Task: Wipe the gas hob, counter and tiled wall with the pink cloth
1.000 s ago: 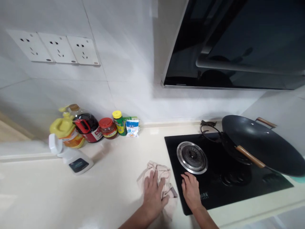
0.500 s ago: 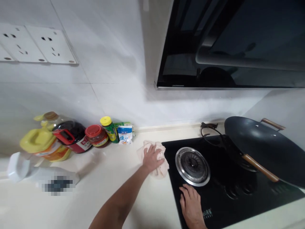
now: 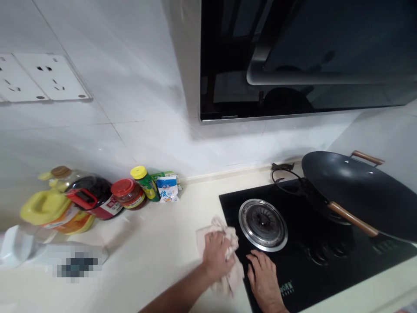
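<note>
My left hand grips a bunched pale pink cloth and presses it on the white counter, with part of it lapping over the cooktop's left edge. Resting palm down on the black glass cooktop is my right hand, its fingers loosely bent and nothing in them. Just beyond those fingertips lies the round metal burner. To the right, a large black wok with wooden handles sits over the other burner, hiding most of it.
Along the wall stand a yellow-capped jug, a dark bottle with a red handle, a red-lidded jar, a green bottle and a small white-blue packet. A white bottle lies at left. A black range hood overhangs the cooktop.
My left hand has drawn the cloth nearer to me along the cooktop's left edge. My right hand stays in place on the glass. The camera view has shifted slightly.
</note>
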A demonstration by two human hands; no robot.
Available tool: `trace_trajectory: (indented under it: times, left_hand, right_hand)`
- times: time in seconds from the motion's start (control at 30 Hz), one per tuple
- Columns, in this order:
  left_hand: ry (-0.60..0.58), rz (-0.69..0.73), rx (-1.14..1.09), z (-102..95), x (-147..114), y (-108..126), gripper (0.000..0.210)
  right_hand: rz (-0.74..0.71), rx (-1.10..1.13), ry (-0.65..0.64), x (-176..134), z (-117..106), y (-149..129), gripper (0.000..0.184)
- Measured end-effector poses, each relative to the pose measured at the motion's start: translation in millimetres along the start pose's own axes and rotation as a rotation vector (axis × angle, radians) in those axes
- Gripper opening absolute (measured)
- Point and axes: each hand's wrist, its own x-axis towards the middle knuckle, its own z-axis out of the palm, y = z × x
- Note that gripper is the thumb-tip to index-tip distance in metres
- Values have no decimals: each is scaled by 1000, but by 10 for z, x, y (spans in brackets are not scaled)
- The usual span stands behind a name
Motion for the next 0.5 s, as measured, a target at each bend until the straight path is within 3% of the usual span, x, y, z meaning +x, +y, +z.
trace_trajectory:
  times: [0.1,0.2,0.27,0.37,0.43,0.5]
  left_hand:
    - [2,147,-83,168,-481,139,19]
    - [104,127,-222,68,-427,146,15]
    - [169,19,-233,-173,-47,137,17]
    - [94,-76,-116,-526,796,164,27]
    - [69,-67,-98,-586,1318,200,44]
    - [10,-50,-93,-476,1688,226,58]
  right_hand:
    - [-21,-7,13,-3,16,10,27]
    - [-30,-11,31,-9,36,22,28]
    - [-20,-19,26,-15,50,33,28]
    - [-27,-27,6,-35,80,67,29]
    - [-47,-32,6,-56,113,113,29]
    - [-73,-36,20,-83,158,179,29]
